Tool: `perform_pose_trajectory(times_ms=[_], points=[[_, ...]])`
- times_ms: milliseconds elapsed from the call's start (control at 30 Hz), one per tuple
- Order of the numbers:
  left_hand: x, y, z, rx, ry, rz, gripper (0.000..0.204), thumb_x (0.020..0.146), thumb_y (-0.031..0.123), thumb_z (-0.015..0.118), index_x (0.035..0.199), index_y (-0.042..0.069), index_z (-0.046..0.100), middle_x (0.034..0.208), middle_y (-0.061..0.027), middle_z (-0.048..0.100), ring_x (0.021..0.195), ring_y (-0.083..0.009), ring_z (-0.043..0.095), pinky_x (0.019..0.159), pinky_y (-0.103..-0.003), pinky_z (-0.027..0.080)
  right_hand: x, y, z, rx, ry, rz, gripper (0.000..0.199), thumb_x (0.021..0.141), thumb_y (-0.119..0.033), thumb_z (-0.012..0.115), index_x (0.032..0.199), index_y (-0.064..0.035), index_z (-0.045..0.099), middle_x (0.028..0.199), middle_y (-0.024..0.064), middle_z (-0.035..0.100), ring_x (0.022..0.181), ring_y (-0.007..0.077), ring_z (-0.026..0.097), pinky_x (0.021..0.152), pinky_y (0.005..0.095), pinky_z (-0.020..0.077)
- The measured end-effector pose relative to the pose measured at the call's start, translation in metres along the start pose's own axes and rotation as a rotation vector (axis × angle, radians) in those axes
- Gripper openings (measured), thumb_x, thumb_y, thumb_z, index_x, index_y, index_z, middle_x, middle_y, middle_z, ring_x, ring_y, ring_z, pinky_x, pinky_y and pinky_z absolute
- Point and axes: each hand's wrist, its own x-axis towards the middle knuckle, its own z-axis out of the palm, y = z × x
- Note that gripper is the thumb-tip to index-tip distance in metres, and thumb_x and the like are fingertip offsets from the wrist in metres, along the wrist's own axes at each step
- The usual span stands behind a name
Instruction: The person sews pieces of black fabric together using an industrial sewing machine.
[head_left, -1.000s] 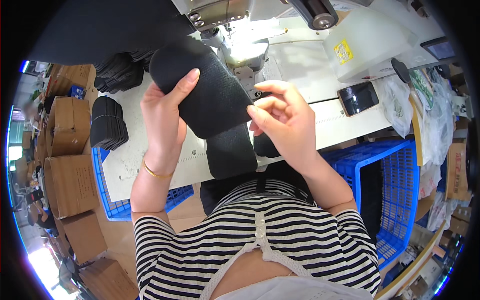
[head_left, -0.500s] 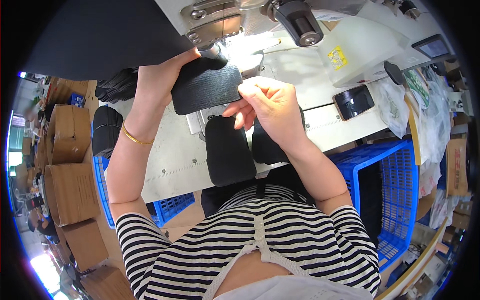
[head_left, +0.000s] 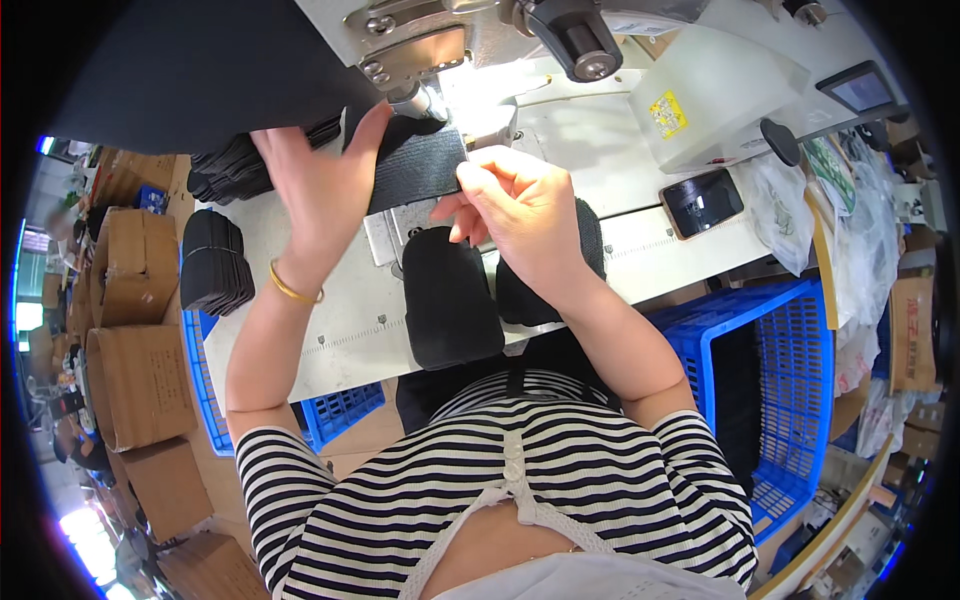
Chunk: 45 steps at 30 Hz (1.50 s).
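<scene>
A black ribbed fabric piece (head_left: 418, 165) lies flat under the presser foot of a grey sewing machine (head_left: 420, 45). My left hand (head_left: 325, 190) presses its left end down with spread fingers; a gold bangle circles that wrist. My right hand (head_left: 520, 215) pinches the piece's right edge between thumb and forefinger. Two more black padded pieces (head_left: 450, 300) lie on the white table (head_left: 300, 330) just below my hands, the right one partly hidden by my right wrist.
Stacks of black pieces (head_left: 213, 260) sit on the table's left. A dark phone (head_left: 702, 202) lies at the right. A blue crate (head_left: 775, 370) stands on my right, another blue crate (head_left: 330, 415) under the table. Cardboard boxes (head_left: 130, 380) line the floor at left.
Both hands carried the black piece up from in front of my chest to the machine's needle area and laid it flat under the foot.
</scene>
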Motion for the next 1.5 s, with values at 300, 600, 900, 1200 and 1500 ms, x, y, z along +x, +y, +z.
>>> perform_pose_trajectory(times_ms=[300,600,900,1200,1500], points=[[-0.006,0.022,-0.034,-0.360,-0.573,0.126,0.036,0.073,0.006,0.082,0.107,0.003,0.070,0.106,-0.0102,0.068,0.092,-0.0240,0.066,0.078,-0.030,0.053,-0.012,0.011,0.003,0.100,-0.002,-0.123,0.024,0.097,-0.011,0.055,0.113,0.0047,0.065,0.096,0.0074,0.071,0.088,0.0132,0.070,0.073,0.0255,0.0560],[-0.016,0.043,-0.030,0.053,-0.324,0.629,0.039,0.056,0.003,0.070,0.094,-0.004,0.072,0.095,-0.0117,0.068,0.089,-0.0262,0.067,0.071,-0.035,0.057,-0.022,0.023,0.020,0.347,-0.100,-0.061,0.026,0.103,-0.010,0.046,0.120,0.0044,0.061,0.109,0.0080,0.067,0.100,0.0134,0.065,0.080,0.0291,0.0591],[-0.016,0.040,-0.031,0.077,-0.367,0.720,0.040,0.056,0.006,0.066,0.094,-0.006,0.071,0.096,-0.0117,0.068,0.092,-0.0268,0.067,0.074,-0.036,0.059,-0.021,0.023,0.025,0.373,-0.071,-0.047,0.025,0.103,-0.008,0.044,0.116,0.0054,0.061,0.106,0.0076,0.066,0.095,0.0108,0.063,0.080,0.0289,0.0588],[-0.003,0.035,-0.023,0.124,-0.389,0.706,0.041,0.059,0.007,0.065,0.097,-0.007,0.069,0.100,-0.0125,0.067,0.094,-0.0267,0.067,0.076,-0.035,0.058,-0.002,0.026,0.027,0.415,-0.075,-0.037,0.027,0.101,-0.004,0.046,0.123,0.0058,0.059,0.118,0.0099,0.064,0.104,0.0127,0.063,0.092,0.0301,0.0546],[-0.001,0.032,-0.017,0.168,-0.354,0.713,0.041,0.058,0.008,0.065,0.097,-0.005,0.069,0.100,-0.0113,0.067,0.094,-0.0250,0.066,0.077,-0.035,0.058,0.000,0.029,0.037,0.448,-0.074,-0.102,0.037,0.101,-0.003,0.048,0.136,0.0054,0.051,0.127,0.0094,0.061,0.111,0.0123,0.060,0.099,0.0285,0.0487]])
